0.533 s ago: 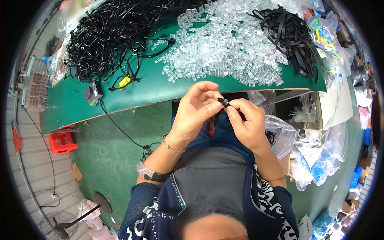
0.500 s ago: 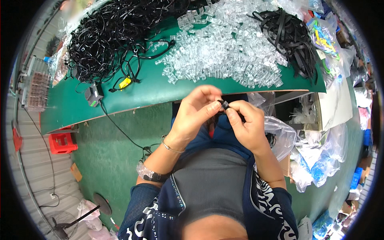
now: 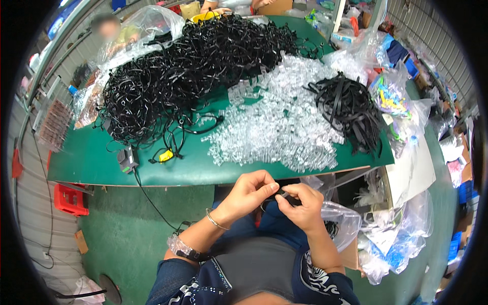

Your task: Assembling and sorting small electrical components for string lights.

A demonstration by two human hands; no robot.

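Note:
Just in front of the green table's near edge, my two hands meet at a small black piece point(image 3: 281, 193), perhaps the end of a strap or cord. My left hand point(image 3: 250, 194) is closed, thumb and forefinger pinched at its left side. From the other side my right hand point(image 3: 304, 204) grips it between thumb and bent fingers. The fingers cover most of the piece, so its exact kind does not show. Nearest on the table lies a wide heap of small clear plastic clips point(image 3: 284, 127). To its right is a bundle of flat black straps point(image 3: 351, 112).
A large tangled heap of black cords point(image 3: 168, 86) covers the table's point(image 3: 91, 165) left and back. A small grey-black device point(image 3: 127, 160) with a cable sits near the front edge, a yellow tag point(image 3: 165, 156) beside it. Plastic bags point(image 3: 401, 239) hang at right. Other people are beyond the table.
The view has tipped upward, so table and hands sit lower in it. My left fingers, blurred and lifted before, now pinch closely at the black piece. My right hand keeps its grip.

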